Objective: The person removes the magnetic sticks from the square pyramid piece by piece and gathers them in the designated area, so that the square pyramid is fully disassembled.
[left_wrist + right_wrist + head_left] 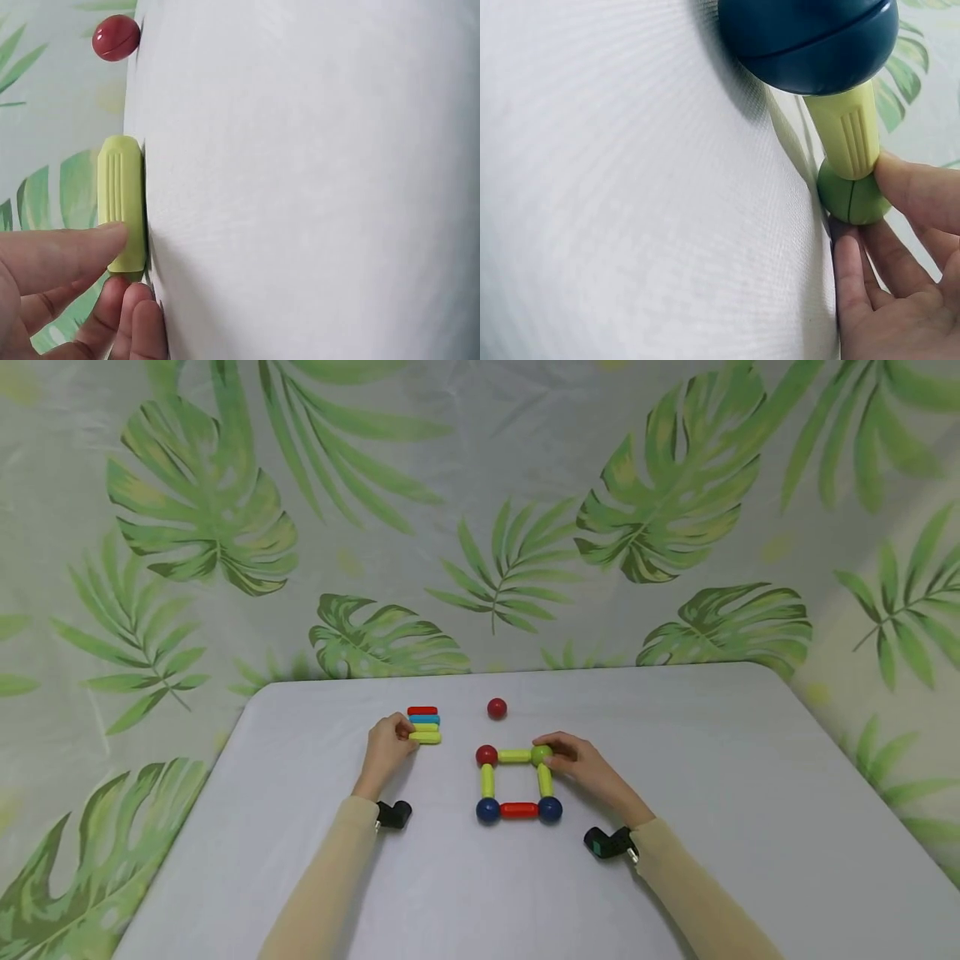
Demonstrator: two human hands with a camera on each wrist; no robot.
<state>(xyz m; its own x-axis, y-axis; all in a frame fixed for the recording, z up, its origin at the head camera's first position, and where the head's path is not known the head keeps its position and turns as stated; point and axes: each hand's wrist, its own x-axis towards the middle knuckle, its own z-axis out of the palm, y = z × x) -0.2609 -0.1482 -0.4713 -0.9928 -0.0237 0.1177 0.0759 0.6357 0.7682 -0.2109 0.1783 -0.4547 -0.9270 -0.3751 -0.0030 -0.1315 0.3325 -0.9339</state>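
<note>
My left hand (388,750) pinches the left end of a yellow-green rod (427,738), the nearest in a small stack of rods lying side by side. In the left wrist view the thumb lies on the ribbed face of this rod (120,180), fingertips under its end. My right hand (592,768) holds the green ball (540,754) between thumb and fingers. That ball is the far right corner of a square of rods and balls. A yellow-green rod (845,135) joins it to a dark blue ball (810,45), seen large in the right wrist view.
The square's other corners are a red ball (487,755) and another blue ball (488,811); its near side is a red rod (519,810). A loose red ball (497,708) lies behind it. Red (422,711) and blue (424,720) rods lie beyond my left fingers.
</note>
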